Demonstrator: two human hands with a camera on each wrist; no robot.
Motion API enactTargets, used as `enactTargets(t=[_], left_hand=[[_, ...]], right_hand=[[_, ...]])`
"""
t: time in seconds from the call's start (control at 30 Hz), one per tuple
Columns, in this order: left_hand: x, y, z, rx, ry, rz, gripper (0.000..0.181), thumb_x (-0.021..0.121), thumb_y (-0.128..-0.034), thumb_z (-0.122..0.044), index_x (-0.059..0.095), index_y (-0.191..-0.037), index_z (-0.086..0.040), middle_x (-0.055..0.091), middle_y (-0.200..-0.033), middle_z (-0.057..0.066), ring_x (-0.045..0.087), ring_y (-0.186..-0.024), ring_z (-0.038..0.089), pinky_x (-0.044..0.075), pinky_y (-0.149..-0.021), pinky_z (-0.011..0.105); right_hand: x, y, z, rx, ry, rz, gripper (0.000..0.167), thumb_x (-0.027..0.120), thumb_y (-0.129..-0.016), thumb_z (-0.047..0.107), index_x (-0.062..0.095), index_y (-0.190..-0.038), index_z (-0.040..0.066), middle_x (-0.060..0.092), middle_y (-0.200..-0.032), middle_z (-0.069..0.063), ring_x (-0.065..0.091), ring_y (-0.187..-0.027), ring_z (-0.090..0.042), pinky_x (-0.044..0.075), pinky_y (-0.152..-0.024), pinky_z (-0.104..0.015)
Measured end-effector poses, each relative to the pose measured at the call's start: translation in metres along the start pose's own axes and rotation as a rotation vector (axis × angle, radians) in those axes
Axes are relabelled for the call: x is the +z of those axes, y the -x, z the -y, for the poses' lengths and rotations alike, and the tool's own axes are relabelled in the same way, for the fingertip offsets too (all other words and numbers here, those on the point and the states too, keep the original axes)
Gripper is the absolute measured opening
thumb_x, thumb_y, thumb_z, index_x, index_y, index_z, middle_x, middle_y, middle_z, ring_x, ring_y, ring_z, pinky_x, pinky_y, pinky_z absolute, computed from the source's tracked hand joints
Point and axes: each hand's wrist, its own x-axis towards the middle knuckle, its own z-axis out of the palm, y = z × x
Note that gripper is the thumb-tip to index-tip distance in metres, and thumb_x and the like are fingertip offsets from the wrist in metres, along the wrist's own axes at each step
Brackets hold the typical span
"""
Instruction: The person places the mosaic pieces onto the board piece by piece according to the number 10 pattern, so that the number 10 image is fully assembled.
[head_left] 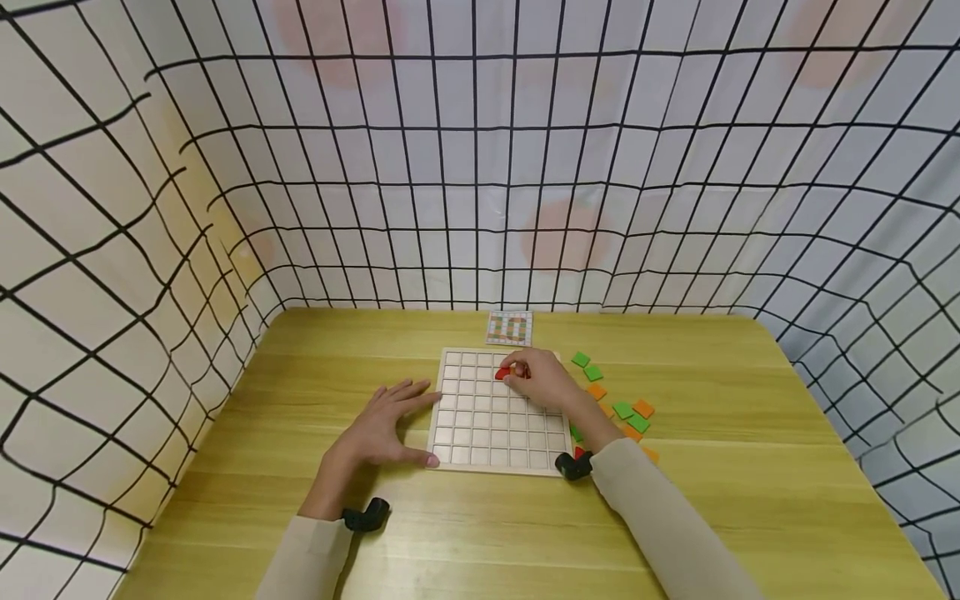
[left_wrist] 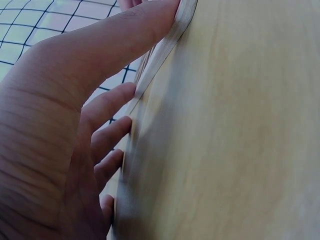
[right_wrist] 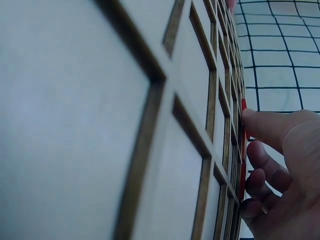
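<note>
A pale wooden board (head_left: 491, 472) with a grid of square recesses lies on the table. At its upper part, my right hand (head_left: 551, 383) pinches a red tile (head_left: 502, 374) between thumb and curled fingers. The right wrist view shows the thumb of my right hand (right_wrist: 295, 170) against the red tile (right_wrist: 243, 172), low over the grid (right_wrist: 167, 75). My left hand (head_left: 386, 425) is spread at the board's left side, with thumb and index finger touching its edge. In the left wrist view, the thumb of my left hand (left_wrist: 75, 95) meets the board's rim (left_wrist: 167, 47).
A small card with a coloured grid pattern (head_left: 509, 328) lies behind the board. Several green tiles (head_left: 581, 359) and orange tiles (head_left: 642, 408) are scattered at the board's right, and a bit of red tile (head_left: 579, 452) shows near my right wrist. Black netting (head_left: 472, 225) surrounds the table's back and sides.
</note>
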Motion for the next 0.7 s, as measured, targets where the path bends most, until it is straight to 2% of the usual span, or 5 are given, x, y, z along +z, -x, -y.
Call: enactTargets(t=[0.27, 0.7], left_hand=[[-0.0005, -0.0009, -0.0021, -0.017, -0.001, 0.021, 0.103, 0.084, -0.0675, -0.069, 0.048, -0.155, -0.030, 0.033, -0.169, 0.005, 0.022, -0.158, 0.037, 0.011, -0.125, 0.069], [-0.0009, -0.0003, -0.0022, -0.017, -0.006, 0.022, 0.103, 0.085, -0.0677, -0.068, 0.048, -0.155, -0.030, 0.033, -0.169, 0.005, 0.022, -0.158, 0.038, 0.011, -0.126, 0.068]], right_hand=[[0.0009, -0.0002, 0.0021, 0.020, 0.019, -0.003, 0.025, 0.071, -0.098, 0.023, 0.074, -0.122, 0.015, 0.057, -0.082, 0.000, 0.045, -0.066, -0.015, 0.038, -0.062, -0.028], [-0.0047, 0.0053, -0.0031, 0.001, -0.048, -0.004, 0.027, 0.071, -0.098, 0.024, 0.073, -0.124, 0.015, 0.059, -0.087, 0.000, 0.048, -0.072, -0.015, 0.040, -0.067, -0.029]])
